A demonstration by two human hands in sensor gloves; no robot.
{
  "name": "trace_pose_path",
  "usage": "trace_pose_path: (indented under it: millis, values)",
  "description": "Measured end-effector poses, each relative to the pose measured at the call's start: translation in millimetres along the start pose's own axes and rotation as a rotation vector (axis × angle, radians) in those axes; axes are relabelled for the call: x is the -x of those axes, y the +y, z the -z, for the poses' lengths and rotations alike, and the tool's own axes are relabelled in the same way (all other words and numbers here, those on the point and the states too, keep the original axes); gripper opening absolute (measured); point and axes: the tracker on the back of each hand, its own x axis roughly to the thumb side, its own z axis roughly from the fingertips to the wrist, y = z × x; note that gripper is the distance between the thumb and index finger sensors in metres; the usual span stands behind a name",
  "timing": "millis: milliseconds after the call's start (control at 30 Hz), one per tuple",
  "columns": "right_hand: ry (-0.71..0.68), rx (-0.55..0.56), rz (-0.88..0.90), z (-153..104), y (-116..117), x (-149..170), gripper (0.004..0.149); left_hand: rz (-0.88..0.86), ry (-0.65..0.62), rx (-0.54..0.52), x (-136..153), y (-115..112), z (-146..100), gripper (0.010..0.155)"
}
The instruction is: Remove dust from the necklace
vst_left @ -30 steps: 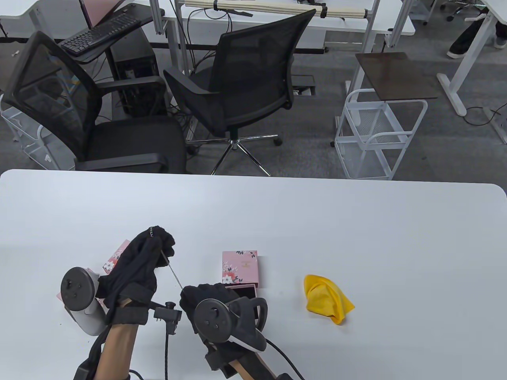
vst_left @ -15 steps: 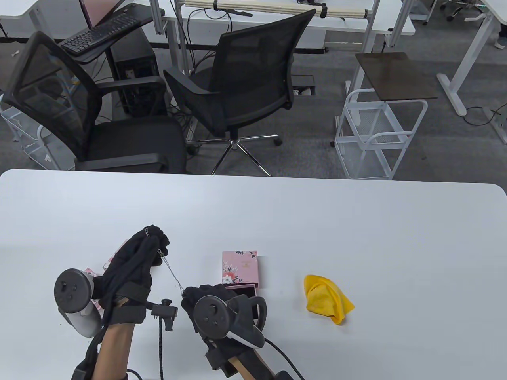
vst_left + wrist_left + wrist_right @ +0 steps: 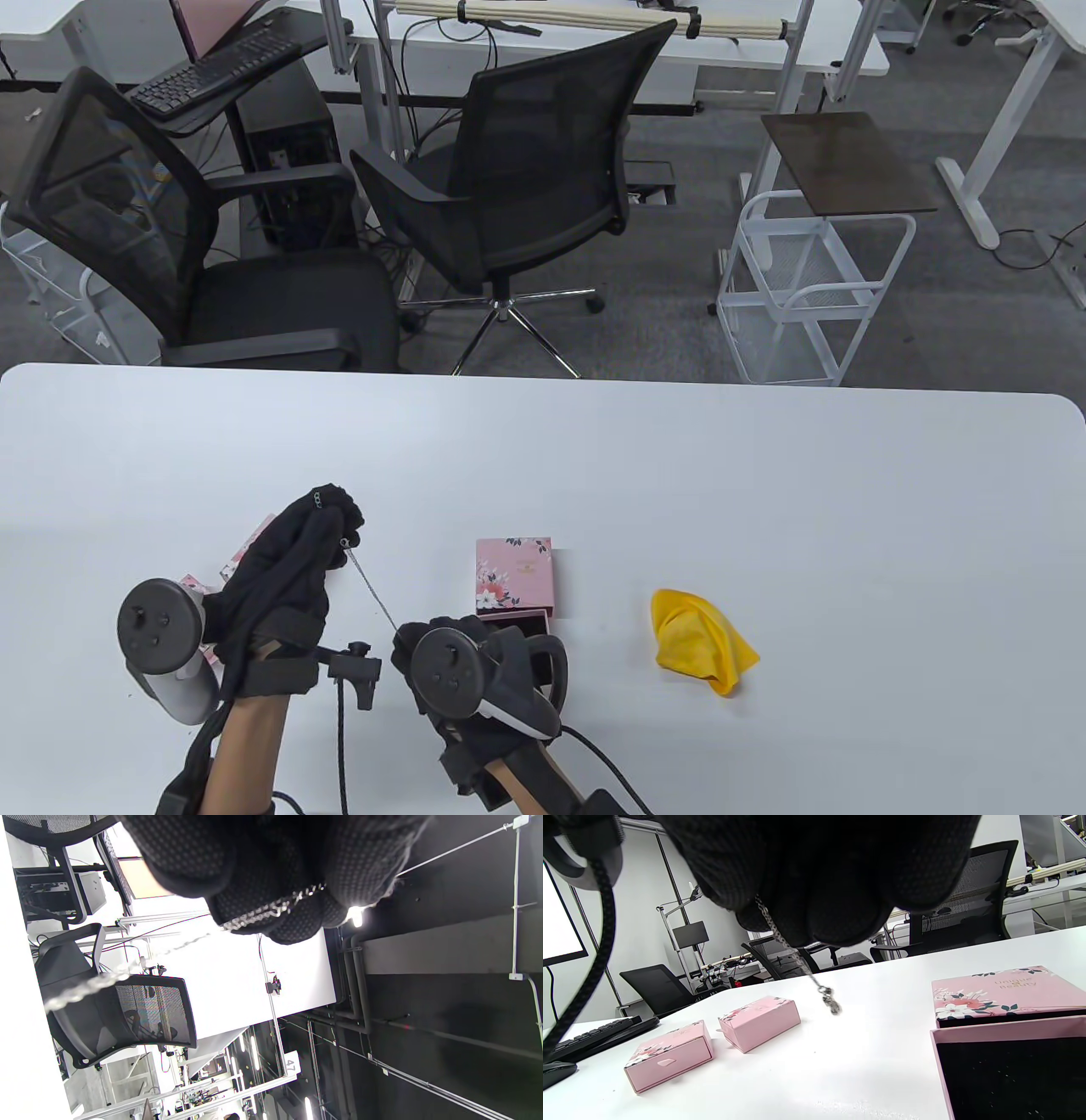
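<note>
Nearest us, low in the middle of the table view, our right hand (image 3: 441, 658) is closed around one end of the necklace (image 3: 371, 585). In the right wrist view the chain slips out between the curled fingers, and a short tail with the clasp hangs free above the desk (image 3: 764, 509). Up and to the left, our left hand (image 3: 293, 556) pinches the other end, a few links showing at its fingertips (image 3: 327, 501). Between the two hands the chain runs as a thin straight line, off the desk, in the lower left of the frame.

We judge the chain very light, limp and slippery, with fine links that could kink or snap if we pull hard. It is best held near its ends, as now, with only enough tension to keep it straight.

Just beyond the right hand sits the open pink box (image 3: 522, 624), with its flowered lid (image 3: 514, 574) touching it on the far side. To the right lies the yellow cloth (image 3: 700, 643), untouched, so the dusting itself looks not yet begun. Two more small pink boxes (image 3: 712, 1039) lie under the left hand.
</note>
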Motion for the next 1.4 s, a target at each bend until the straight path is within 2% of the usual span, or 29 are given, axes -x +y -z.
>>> trace_pose_path:
  millis: [267, 533, 667, 767, 867, 967, 1000, 1033, 1133, 1333, 1400]
  values:
    - [0.000, -0.020, 0.003, 0.6, 1.4, 1.5, 0.034, 0.008, -0.002, -0.017, -0.1, 0.2, -0.3, 0.036]
    - [0.031, -0.114, -0.011, 5.2, 6.9, 12.8, 0.041, 0.087, -0.068, 0.112, -16.2, -12.0, -4.5, 0.037]
    - [0.092, -0.118, -0.013, 7.2, -3.4, 31.9, 0.050, 0.139, -0.101, 0.160, -22.4, -22.6, -7.9, 0.037]
    - [0.156, -0.057, -0.005, 3.4, -22.1, 56.4, 0.050, 0.167, -0.108, 0.185, -22.1, -27.3, -8.3, 0.037]
    - [0.245, -0.022, -0.052, -4.6, -46.6, 93.9, 0.049, 0.170, -0.099, 0.198, -19.9, -28.4, -7.5, 0.037]
    - [0.357, 0.006, -0.140, -19.2, -67.5, 143.7, 0.047, 0.153, -0.093, 0.207, -20.0, -27.8, -7.3, 0.037]
    - [0.368, 0.004, -0.156, -21.9, -69.2, 151.8, 0.046, 0.152, -0.095, 0.208, -20.7, -27.8, -7.7, 0.037]
    - [0.397, -0.023, -0.209, -29.6, -71.3, 175.2, 0.045, 0.154, -0.104, 0.213, -23.6, -28.4, -9.2, 0.037]
    - [0.468, -0.164, -0.354, -43.3, -64.9, 209.9, 0.044, 0.156, -0.122, 0.216, -28.3, -31.5, -12.1, 0.037]
    - [0.547, -0.309, -0.405, -47.5, -35.3, 242.9, 0.041, 0.157, -0.126, 0.232, -28.5, -36.8, -14.1, 0.037]
    - [0.535, -0.362, -0.415, -44.4, -21.5, 248.7, 0.043, 0.156, -0.126, 0.236, -28.3, -37.9, -14.4, 0.037]
